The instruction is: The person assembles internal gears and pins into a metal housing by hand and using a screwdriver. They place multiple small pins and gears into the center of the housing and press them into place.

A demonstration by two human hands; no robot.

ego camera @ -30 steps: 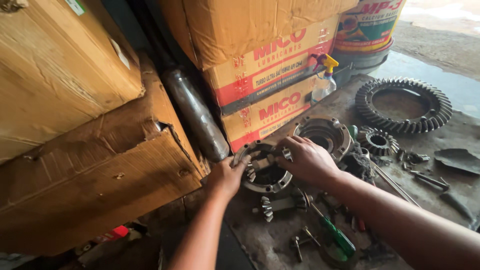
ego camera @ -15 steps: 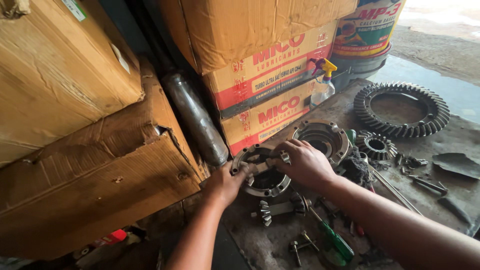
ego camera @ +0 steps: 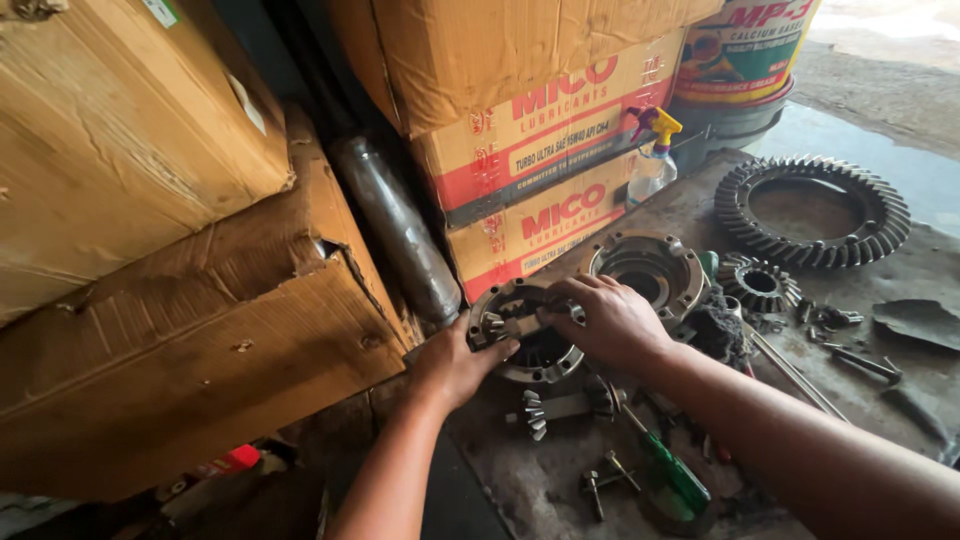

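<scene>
One round differential case half [ego camera: 535, 345] sits on the greasy bench [ego camera: 900, 280], near the stacked cartons. The left hand [ego camera: 455, 365] grips its rim, thumb curled over the edge. The right hand [ego camera: 610, 320] closes loosely over a small gear piece [ego camera: 510, 325] on top. Beside it lie one matching housing [ego camera: 650, 268], one large ring gear [ego camera: 812, 210], one green-handled screwdriver [ego camera: 675, 478], and one spray bottle [ego camera: 652, 160].

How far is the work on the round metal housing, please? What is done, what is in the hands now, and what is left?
Done: the parts lie separated on the dirty bench, among them the big ring gear and a second housing half. In hand: the left hand steadies the round housing, and the right hand presses a small gear piece into it. Left: a geared shaft, a small bevel gear and loose bolts remain outside.
</scene>
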